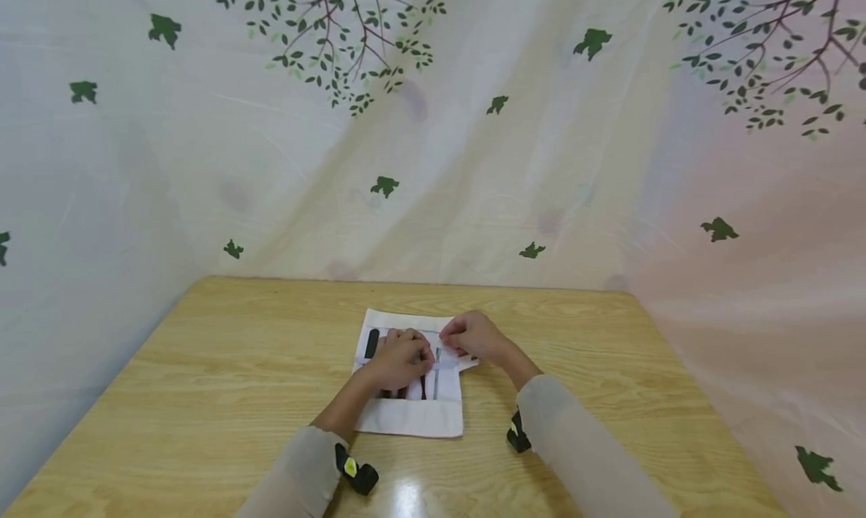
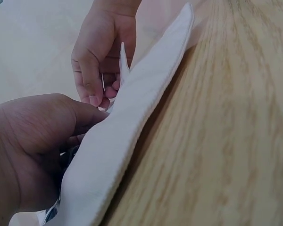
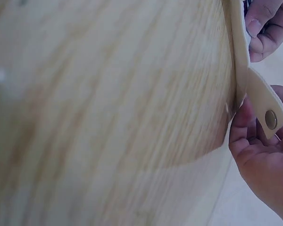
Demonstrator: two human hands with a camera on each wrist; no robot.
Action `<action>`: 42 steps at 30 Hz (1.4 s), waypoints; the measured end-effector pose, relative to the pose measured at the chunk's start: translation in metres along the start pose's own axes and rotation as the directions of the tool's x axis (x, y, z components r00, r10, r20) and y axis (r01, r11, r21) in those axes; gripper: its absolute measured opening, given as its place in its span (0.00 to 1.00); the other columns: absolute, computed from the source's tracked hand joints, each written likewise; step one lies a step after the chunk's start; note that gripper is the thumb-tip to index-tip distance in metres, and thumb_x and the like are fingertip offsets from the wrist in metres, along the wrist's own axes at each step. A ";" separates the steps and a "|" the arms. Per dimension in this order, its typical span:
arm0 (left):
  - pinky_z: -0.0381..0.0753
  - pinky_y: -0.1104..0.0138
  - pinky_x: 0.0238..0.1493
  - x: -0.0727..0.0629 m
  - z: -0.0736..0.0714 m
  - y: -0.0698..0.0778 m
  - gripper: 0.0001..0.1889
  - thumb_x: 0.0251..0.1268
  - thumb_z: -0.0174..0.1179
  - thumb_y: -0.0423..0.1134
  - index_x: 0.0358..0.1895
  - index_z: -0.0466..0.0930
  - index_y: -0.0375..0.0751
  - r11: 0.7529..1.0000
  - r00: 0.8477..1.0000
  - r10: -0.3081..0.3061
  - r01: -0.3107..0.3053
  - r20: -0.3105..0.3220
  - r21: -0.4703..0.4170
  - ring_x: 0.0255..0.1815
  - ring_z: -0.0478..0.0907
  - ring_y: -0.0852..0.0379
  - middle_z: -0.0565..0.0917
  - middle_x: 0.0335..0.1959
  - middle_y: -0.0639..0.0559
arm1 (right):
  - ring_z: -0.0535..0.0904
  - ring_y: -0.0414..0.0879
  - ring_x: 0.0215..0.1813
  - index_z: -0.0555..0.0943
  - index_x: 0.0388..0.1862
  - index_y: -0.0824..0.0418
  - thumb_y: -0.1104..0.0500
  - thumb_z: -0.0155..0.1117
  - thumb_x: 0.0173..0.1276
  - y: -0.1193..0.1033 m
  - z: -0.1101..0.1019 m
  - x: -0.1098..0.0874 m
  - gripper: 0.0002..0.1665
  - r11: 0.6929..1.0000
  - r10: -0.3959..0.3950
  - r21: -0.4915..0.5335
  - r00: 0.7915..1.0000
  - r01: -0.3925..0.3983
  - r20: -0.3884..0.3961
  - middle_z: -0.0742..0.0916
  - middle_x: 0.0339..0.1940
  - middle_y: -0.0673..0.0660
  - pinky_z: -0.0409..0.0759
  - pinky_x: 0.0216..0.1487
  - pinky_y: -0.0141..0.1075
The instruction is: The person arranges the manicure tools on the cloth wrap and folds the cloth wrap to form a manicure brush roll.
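A white tool pouch [image 1: 433,420] lay open on the wooden table [image 1: 237,368]. The left hand [image 1: 399,360] rested across its middle, fingers curled, between a black oblong piece [image 1: 372,343] and a slim silver tool [image 1: 436,383]. The right hand [image 1: 476,335] had thumb and fingertips drawn together at the pouch's right side, beside a tab [image 3: 262,96] with a round metal snap [image 3: 271,120]. What either hand pinched, if anything, was too hidden to tell.

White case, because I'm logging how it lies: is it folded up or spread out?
Spread out: in the head view, the white case lies unfolded on the table, slim tools showing inside.
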State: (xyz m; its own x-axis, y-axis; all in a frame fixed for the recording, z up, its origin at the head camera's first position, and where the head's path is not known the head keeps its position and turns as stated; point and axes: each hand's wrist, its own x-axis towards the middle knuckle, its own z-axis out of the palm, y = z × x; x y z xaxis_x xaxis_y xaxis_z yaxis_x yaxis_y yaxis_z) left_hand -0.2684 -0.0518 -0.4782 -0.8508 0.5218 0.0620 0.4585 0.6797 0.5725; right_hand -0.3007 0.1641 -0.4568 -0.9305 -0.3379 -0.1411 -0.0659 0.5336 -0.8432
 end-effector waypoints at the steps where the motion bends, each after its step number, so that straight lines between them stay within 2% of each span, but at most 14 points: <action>1: 0.61 0.44 0.58 0.000 0.000 0.000 0.06 0.72 0.61 0.45 0.34 0.81 0.61 1.000 1.000 -0.001 0.001 -0.001 0.004 0.60 0.64 0.44 0.77 0.56 0.56 | 0.79 0.43 0.31 0.88 0.45 0.64 0.66 0.63 0.73 -0.001 0.000 -0.001 0.08 1.000 -0.007 -0.007 1.000 0.007 -0.002 0.86 0.32 0.54 0.80 0.33 0.35; 7: 0.63 0.45 0.57 -0.002 -0.001 -0.001 0.05 0.73 0.60 0.45 0.35 0.81 0.61 1.000 1.000 -0.006 0.006 -0.004 0.012 0.60 0.64 0.43 0.77 0.55 0.56 | 0.79 0.44 0.29 0.87 0.46 0.63 0.62 0.63 0.75 -0.003 -0.004 -0.004 0.08 0.992 -0.078 -0.098 0.997 0.076 -0.012 0.86 0.32 0.55 0.78 0.31 0.35; 12: 0.64 0.45 0.56 -0.004 -0.006 -0.001 0.04 0.73 0.61 0.42 0.37 0.81 0.57 1.000 1.000 0.011 -0.011 -0.004 -0.020 0.57 0.66 0.44 0.78 0.53 0.54 | 0.79 0.43 0.34 0.87 0.46 0.62 0.61 0.63 0.76 -0.004 -0.008 -0.008 0.08 0.974 -0.150 -0.175 0.988 0.144 -0.024 0.87 0.35 0.53 0.78 0.35 0.37; 18: 0.67 0.49 0.58 0.001 -0.015 -0.009 0.05 0.72 0.59 0.35 0.40 0.84 0.47 0.993 0.993 0.110 -0.111 -0.036 -0.034 0.47 0.74 0.53 0.81 0.42 0.54 | 0.79 0.42 0.36 0.86 0.45 0.63 0.60 0.62 0.77 -0.003 -0.011 -0.015 0.09 0.943 -0.235 -0.250 0.972 0.220 -0.031 0.87 0.36 0.52 0.79 0.40 0.37; 20: 0.68 0.50 0.56 0.003 -0.019 -0.011 0.05 0.72 0.58 0.34 0.39 0.83 0.44 0.992 0.991 0.128 -0.129 -0.046 -0.004 0.43 0.75 0.53 0.81 0.38 0.54 | 0.78 0.41 0.36 0.86 0.46 0.63 0.60 0.61 0.78 -0.003 -0.011 -0.017 0.09 0.929 -0.263 -0.273 0.965 0.248 -0.019 0.87 0.36 0.51 0.79 0.40 0.36; 24: 0.73 0.52 0.48 0.007 -0.030 -0.014 0.05 0.72 0.58 0.35 0.39 0.83 0.44 0.990 0.993 0.101 -0.094 -0.067 0.104 0.42 0.74 0.51 0.81 0.38 0.53 | 0.79 0.41 0.37 0.86 0.45 0.64 0.60 0.62 0.77 -0.007 -0.011 -0.022 0.09 0.885 -0.339 -0.337 0.941 0.321 0.005 0.86 0.35 0.49 0.80 0.41 0.37; 26: 0.75 0.53 0.45 0.010 -0.035 -0.019 0.05 0.73 0.57 0.36 0.40 0.83 0.44 0.981 0.993 0.095 -0.080 -0.075 0.174 0.42 0.74 0.49 0.81 0.39 0.52 | 0.80 0.42 0.39 0.86 0.44 0.62 0.60 0.63 0.77 -0.011 -0.010 -0.026 0.08 0.844 -0.392 -0.394 0.920 0.363 0.007 0.86 0.36 0.49 0.81 0.43 0.39; 29: 0.77 0.52 0.48 0.014 -0.041 -0.027 0.06 0.74 0.57 0.36 0.43 0.83 0.41 0.971 0.992 0.092 -0.071 -0.081 0.228 0.45 0.77 0.48 0.82 0.42 0.49 | 0.80 0.43 0.42 0.86 0.42 0.59 0.57 0.64 0.76 -0.016 -0.007 -0.031 0.07 0.769 -0.449 -0.502 0.894 0.395 0.016 0.86 0.38 0.49 0.80 0.47 0.41; 33: 0.78 0.52 0.51 0.018 -0.045 -0.040 0.08 0.75 0.55 0.35 0.48 0.82 0.38 0.968 0.993 0.086 -0.064 -0.082 0.241 0.48 0.78 0.48 0.82 0.46 0.46 | 0.81 0.46 0.46 0.87 0.42 0.57 0.51 0.66 0.75 -0.022 0.002 -0.040 0.11 0.628 -0.512 -0.647 0.856 0.432 0.074 0.87 0.41 0.50 0.79 0.51 0.43; 35: 0.78 0.52 0.52 0.019 -0.046 -0.047 0.10 0.76 0.54 0.36 0.50 0.81 0.38 0.966 0.993 0.090 -0.068 -0.078 0.249 0.49 0.77 0.48 0.82 0.47 0.46 | 0.81 0.47 0.46 0.87 0.43 0.58 0.49 0.66 0.75 -0.024 0.009 -0.044 0.13 0.554 -0.545 -0.689 0.829 0.466 0.123 0.87 0.42 0.51 0.78 0.52 0.43; 37: 0.78 0.52 0.52 0.020 -0.046 -0.053 0.10 0.77 0.53 0.36 0.52 0.82 0.38 0.956 0.990 0.115 -0.089 -0.078 0.278 0.49 0.77 0.48 0.82 0.48 0.45 | 0.81 0.48 0.47 0.87 0.44 0.58 0.48 0.66 0.75 -0.025 0.015 -0.048 0.15 0.498 -0.565 -0.708 0.807 0.501 0.174 0.87 0.43 0.52 0.78 0.52 0.43; 39: 0.77 0.51 0.53 0.021 -0.047 -0.057 0.11 0.78 0.53 0.37 0.53 0.82 0.38 0.946 0.987 0.140 -0.111 -0.074 0.303 0.50 0.77 0.47 0.82 0.50 0.45 | 0.81 0.48 0.47 0.86 0.46 0.58 0.47 0.66 0.75 -0.026 0.022 -0.053 0.15 0.469 -0.573 -0.701 0.789 0.538 0.223 0.87 0.44 0.53 0.78 0.52 0.43; 42: 0.76 0.49 0.53 0.023 -0.048 -0.061 0.11 0.78 0.54 0.37 0.52 0.83 0.40 0.934 0.981 0.179 -0.147 -0.069 0.325 0.51 0.76 0.46 0.82 0.51 0.45 | 0.80 0.47 0.50 0.85 0.51 0.56 0.44 0.64 0.76 -0.028 0.031 -0.061 0.18 0.434 -0.543 -0.709 0.790 0.555 0.286 0.86 0.47 0.52 0.77 0.54 0.42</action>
State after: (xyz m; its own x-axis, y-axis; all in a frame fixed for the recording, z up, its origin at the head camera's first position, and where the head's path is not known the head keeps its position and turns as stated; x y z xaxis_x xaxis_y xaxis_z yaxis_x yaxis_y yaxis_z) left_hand -0.3281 -0.1062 -0.4723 -0.7707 0.5980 0.2200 0.6372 0.7257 0.2596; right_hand -0.2314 0.1459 -0.4409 -0.5963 -0.7779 0.1981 -0.8006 0.5942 -0.0765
